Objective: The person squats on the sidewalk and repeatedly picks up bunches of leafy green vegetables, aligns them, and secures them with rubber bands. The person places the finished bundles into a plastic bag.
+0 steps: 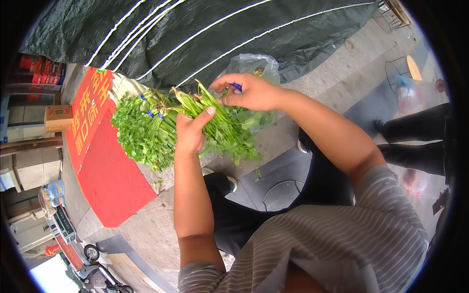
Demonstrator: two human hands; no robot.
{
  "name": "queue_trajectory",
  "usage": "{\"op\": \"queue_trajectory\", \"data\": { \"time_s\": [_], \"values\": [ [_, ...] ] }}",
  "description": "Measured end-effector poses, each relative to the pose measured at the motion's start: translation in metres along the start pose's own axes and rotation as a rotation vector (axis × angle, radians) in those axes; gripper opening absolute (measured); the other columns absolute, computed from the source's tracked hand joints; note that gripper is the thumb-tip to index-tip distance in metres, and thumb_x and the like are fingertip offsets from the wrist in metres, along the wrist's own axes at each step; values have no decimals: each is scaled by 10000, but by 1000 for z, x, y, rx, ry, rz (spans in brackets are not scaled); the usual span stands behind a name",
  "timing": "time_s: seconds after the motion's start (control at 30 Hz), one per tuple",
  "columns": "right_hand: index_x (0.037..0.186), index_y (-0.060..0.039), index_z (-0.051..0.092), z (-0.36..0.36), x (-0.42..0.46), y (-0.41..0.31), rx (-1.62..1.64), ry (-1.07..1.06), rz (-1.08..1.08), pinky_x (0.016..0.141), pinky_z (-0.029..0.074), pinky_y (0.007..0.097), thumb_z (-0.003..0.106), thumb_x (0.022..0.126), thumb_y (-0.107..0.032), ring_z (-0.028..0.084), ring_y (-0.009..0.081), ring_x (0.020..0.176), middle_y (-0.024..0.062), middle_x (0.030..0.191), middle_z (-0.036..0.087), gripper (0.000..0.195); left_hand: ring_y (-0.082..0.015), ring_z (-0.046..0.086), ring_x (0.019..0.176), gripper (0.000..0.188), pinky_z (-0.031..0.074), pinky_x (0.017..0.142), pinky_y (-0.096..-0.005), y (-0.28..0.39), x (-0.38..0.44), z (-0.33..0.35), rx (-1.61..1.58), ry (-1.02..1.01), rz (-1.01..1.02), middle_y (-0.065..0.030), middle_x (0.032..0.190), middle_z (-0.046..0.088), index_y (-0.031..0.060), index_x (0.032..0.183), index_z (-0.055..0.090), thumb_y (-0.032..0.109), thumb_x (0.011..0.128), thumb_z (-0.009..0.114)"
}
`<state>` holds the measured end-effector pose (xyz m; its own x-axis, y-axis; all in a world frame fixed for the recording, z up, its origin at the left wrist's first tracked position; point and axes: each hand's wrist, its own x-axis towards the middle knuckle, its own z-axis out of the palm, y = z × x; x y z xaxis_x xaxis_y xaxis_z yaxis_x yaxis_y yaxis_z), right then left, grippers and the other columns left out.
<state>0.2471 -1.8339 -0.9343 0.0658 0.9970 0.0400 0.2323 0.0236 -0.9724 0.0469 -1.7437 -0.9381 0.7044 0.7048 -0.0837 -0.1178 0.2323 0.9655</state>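
Observation:
In my left hand point(191, 133) is a loose bunch of leafy green herbs point(234, 141), probably coriander, with the root ends pointing up and the leaves hanging down to the right. My right hand point(253, 91) is just above the stems, its thumb and fingers bent around a small blue strip point(235, 86) that bears writing. Whether its fingertips touch the stems is unclear. Left of my left hand lie several similar green bunches point(146, 132), tied with blue bands point(150, 113). Behind them, pale thick stalks point(126, 87) like leeks or large scallions are partly covered.
A dark green tarp point(205, 40) with white cords spans the far side. A clear plastic bag point(269, 67) of greens stands beyond my right hand. Leftward lie a red mat point(117, 183) with writing and a cardboard box point(58, 118). At right stands a person in black trousers point(414, 155).

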Motion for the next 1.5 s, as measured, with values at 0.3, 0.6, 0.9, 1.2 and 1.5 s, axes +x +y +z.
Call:
{"op": "queue_trajectory", "data": {
  "time_s": [0.3, 0.6, 0.9, 1.2, 1.5],
  "values": [
    [1137, -26, 655, 15, 4, -5, 298, 108, -12, 744, 459, 239, 669, 977, -149, 532, 53, 848, -13, 903, 596, 202, -138, 632, 981, 320, 503, 878, -298, 0, -2, -3, 108, -26, -15, -62, 1075, 699, -8, 1157, 651, 66, 860, 748],
    [1025, -23, 629, 29, 10, -4, 203, 164, 1, 730, 452, 249, 669, 982, -170, 498, 67, 800, -28, 847, 568, 157, -133, 602, 933, 310, 484, 863, -285, -4, 6, -1, 16, 154, 83, -30, 1033, 650, 13, 1113, 625, 7, 837, 766],
    [997, -16, 631, 21, 3, -9, -48, 247, -131, 668, 447, 269, 707, 947, -179, 508, 92, 737, 9, 800, 573, 186, -166, 600, 966, 316, 471, 899, -319, -3, 6, -5, -43, 240, 112, -61, 1045, 638, 41, 1113, 585, 3, 847, 751],
    [1064, -25, 673, 28, -3, -12, -180, 154, -144, 696, 496, 341, 752, 891, -258, 615, 194, 759, 86, 859, 641, 301, -182, 603, 1048, 340, 475, 950, -346, -8, 6, 2, -95, 180, 65, -75, 1140, 640, 33, 1188, 586, 145, 913, 752],
    [999, -31, 677, 25, -2, -8, -203, 196, -87, 686, 505, 387, 738, 795, -226, 646, 292, 733, 143, 821, 655, 289, -226, 566, 1201, 444, 404, 1090, -392, -18, 8, 4, -95, 70, 81, -123, 1341, 580, -4, 1313, 541, 226, 965, 694]
  ]
}}
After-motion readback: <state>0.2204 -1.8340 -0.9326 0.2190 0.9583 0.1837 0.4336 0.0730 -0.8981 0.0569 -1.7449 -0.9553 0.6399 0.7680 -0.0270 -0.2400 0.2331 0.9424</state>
